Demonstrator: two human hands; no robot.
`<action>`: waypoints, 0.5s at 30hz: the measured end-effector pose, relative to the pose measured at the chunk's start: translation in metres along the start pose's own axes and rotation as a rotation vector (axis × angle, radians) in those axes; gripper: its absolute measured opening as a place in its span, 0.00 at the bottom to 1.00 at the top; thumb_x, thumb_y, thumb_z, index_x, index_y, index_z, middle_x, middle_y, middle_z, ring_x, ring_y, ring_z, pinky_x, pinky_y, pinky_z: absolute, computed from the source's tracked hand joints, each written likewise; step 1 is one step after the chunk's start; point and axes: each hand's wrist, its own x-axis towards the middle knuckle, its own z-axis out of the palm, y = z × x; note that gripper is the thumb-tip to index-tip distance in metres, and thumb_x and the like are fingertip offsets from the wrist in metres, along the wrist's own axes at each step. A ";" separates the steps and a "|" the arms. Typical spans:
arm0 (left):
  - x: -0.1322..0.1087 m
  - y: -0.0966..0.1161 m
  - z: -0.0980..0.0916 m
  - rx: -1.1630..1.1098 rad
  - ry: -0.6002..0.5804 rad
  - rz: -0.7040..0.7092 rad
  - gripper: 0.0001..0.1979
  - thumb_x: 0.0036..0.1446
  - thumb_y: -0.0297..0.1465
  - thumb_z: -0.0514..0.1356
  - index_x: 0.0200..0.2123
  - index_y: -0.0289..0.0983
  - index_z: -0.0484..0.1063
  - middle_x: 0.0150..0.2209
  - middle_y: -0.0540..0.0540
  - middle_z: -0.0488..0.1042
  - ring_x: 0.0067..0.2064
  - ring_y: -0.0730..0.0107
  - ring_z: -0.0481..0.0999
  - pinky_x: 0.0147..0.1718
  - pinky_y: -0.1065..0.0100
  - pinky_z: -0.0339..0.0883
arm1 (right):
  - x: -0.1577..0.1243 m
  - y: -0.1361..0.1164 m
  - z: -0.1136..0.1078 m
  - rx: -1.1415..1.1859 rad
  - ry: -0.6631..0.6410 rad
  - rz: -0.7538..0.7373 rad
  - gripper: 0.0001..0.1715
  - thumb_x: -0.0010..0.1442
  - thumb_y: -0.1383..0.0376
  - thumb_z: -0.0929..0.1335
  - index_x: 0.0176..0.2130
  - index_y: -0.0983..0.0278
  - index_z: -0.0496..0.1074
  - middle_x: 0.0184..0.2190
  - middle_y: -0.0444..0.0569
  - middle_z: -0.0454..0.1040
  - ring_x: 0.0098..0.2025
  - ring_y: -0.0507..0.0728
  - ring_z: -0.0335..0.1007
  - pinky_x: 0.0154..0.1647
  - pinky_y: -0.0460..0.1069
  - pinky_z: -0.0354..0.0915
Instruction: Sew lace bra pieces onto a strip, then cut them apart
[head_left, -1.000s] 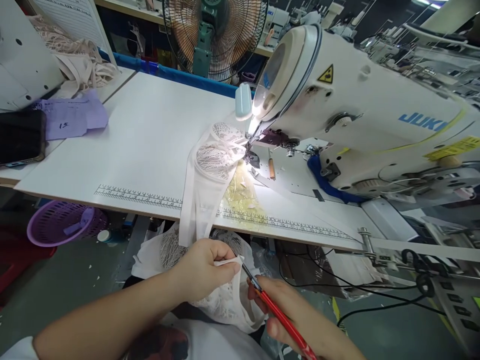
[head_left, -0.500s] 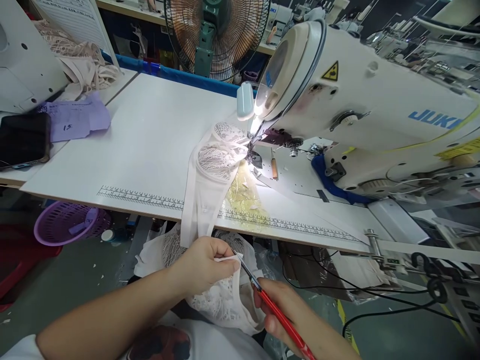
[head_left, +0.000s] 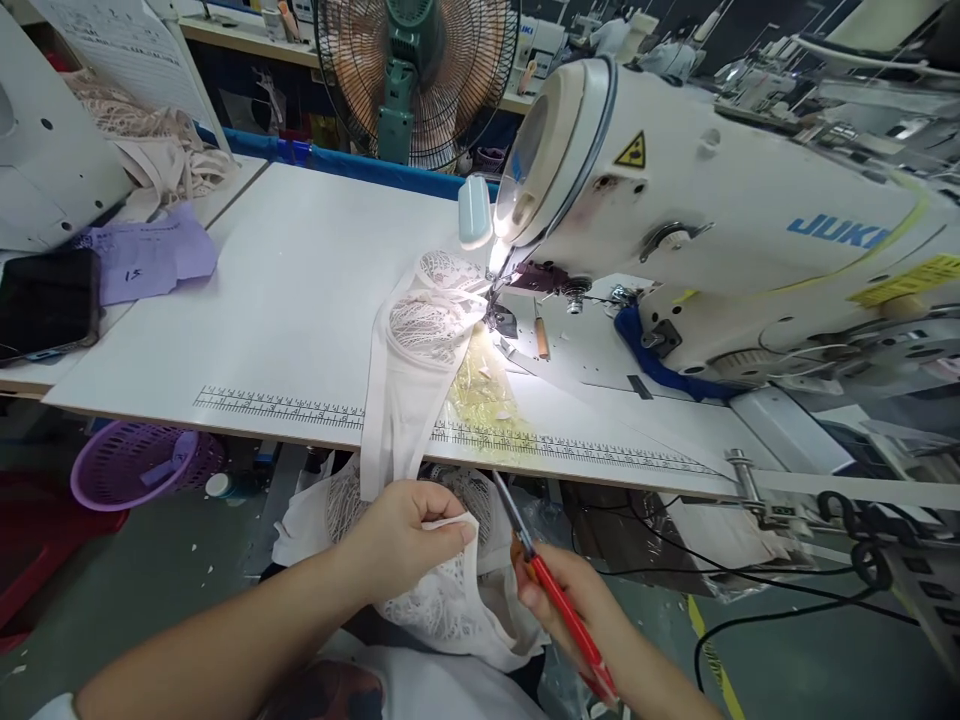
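Observation:
My left hand [head_left: 412, 535] pinches the edge of a white lace garment [head_left: 450, 610] just below the table's front edge. To its right, my right hand [head_left: 559, 600] is closed round a pair of red-handled scissors [head_left: 566, 615]. The blades point up and left, apart from the cloth edge. Part of the white lace fabric [head_left: 420, 350] lies on the table and reaches the needle area of the sewing machine [head_left: 690, 220], hanging over the front edge beside my left hand. Yellowish translucent material [head_left: 484, 385] lies to its right.
A white table [head_left: 300, 260] has a printed ruler along its front edge. At the left are a phone [head_left: 49, 305], purple paper [head_left: 150, 255] and, below, a purple basket [head_left: 135, 465]. A fan [head_left: 420, 80] stands behind. Black cables [head_left: 750, 570] hang at the lower right.
The scissors have moved away from the cloth edge, up and to the right, with my right hand. My left hand keeps its pinch. The whole view has shifted slightly.

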 end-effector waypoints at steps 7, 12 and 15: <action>-0.008 0.000 -0.001 -0.107 0.144 0.206 0.08 0.46 0.32 0.61 0.21 0.33 0.73 0.22 0.51 0.65 0.26 0.74 0.64 0.27 0.72 0.58 | 0.005 -0.018 0.007 0.017 0.148 -0.208 0.20 0.50 0.53 0.71 0.35 0.59 0.60 0.36 0.48 0.70 0.35 0.57 0.66 0.34 0.49 0.64; -0.014 -0.007 -0.010 -0.244 0.197 0.209 0.03 0.45 0.30 0.64 0.24 0.35 0.76 0.25 0.49 0.71 0.26 0.75 0.67 0.27 0.72 0.61 | 0.010 -0.021 0.031 -0.070 0.215 -0.130 0.10 0.54 0.65 0.65 0.29 0.59 0.56 0.27 0.44 0.69 0.26 0.53 0.62 0.26 0.46 0.62; -0.018 -0.013 -0.017 -0.264 0.217 0.228 0.02 0.45 0.29 0.66 0.24 0.36 0.77 0.26 0.49 0.72 0.26 0.76 0.67 0.27 0.73 0.61 | 0.012 -0.020 0.038 -0.089 0.221 -0.098 0.09 0.55 0.65 0.64 0.28 0.59 0.56 0.24 0.43 0.66 0.24 0.52 0.59 0.23 0.46 0.61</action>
